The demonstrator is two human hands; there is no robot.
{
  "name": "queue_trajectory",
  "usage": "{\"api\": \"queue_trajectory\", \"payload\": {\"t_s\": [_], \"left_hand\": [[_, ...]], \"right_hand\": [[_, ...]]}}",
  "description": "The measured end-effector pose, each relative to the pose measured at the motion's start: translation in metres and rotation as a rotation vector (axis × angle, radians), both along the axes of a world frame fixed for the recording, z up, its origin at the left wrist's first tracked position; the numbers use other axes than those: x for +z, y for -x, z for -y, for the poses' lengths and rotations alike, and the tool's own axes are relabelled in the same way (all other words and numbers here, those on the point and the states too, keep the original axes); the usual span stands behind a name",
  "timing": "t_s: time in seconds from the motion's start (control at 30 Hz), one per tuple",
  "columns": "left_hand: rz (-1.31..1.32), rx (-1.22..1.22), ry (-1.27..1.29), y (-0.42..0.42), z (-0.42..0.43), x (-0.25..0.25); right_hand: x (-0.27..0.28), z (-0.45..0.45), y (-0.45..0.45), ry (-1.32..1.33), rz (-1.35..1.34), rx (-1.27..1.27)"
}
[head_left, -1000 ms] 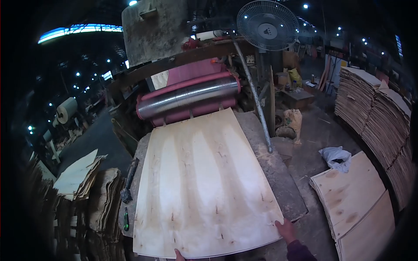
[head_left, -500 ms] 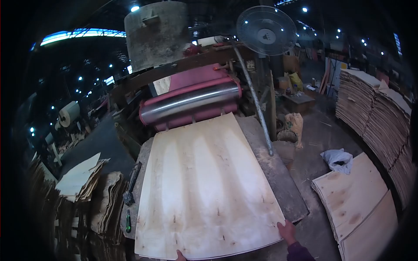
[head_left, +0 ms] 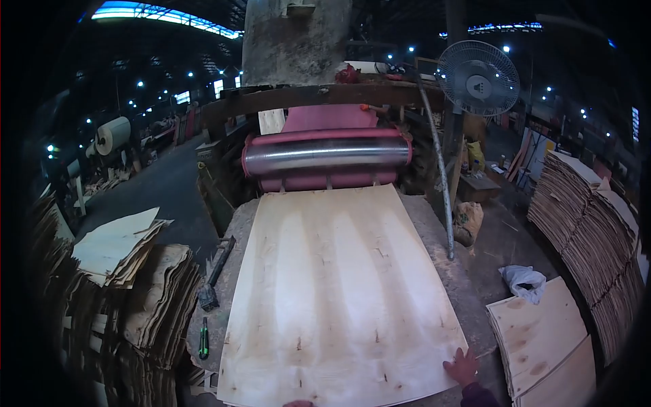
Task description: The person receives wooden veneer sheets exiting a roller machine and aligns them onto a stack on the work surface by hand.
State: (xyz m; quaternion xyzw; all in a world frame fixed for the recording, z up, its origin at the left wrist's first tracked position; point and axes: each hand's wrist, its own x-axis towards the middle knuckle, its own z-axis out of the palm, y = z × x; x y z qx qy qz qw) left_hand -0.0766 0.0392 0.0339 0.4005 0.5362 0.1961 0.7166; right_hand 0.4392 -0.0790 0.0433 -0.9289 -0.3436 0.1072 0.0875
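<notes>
Touching wood sheet (head_left: 339, 292): spread right fingers (head_left: 459, 357)

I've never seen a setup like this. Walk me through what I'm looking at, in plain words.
There is no robot here: a person works with two bare hands, seen by a camera worn on the head, looking forward and down. A wide, pale wood sheet lies on a worn grey table, its far edge near a machine with a shiny metal roller. The right hand lies spread at the sheet's near right corner, seemingly steadying it. The left hand barely shows at the bottom edge, so its grip cannot be told. Left of the sheet lie a green-and-black knife and a dark long-handled tool. More sheets are stacked at the right.
</notes>
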Motion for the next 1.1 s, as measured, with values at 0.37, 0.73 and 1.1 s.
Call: {"api": "queue_trajectory", "payload": {"t_s": [0.37, 0.73, 1.1], "left_hand": [[-1.108, 0.143, -0.798, 0.029, -0.144, -0.015], [-1.293, 0.143, -0.802, -0.014, -0.129, -0.008], [-1.369, 0.110, -0.741, -0.021, -0.129, -0.011]], "right_hand": [[0.000, 0.001, 0.008, -0.019, -0.106, -0.051], [-0.036, 0.012, 0.010, -0.284, 0.077, 0.025], [-0.044, -0.034, -0.021, -0.285, 0.137, -0.006]]}}
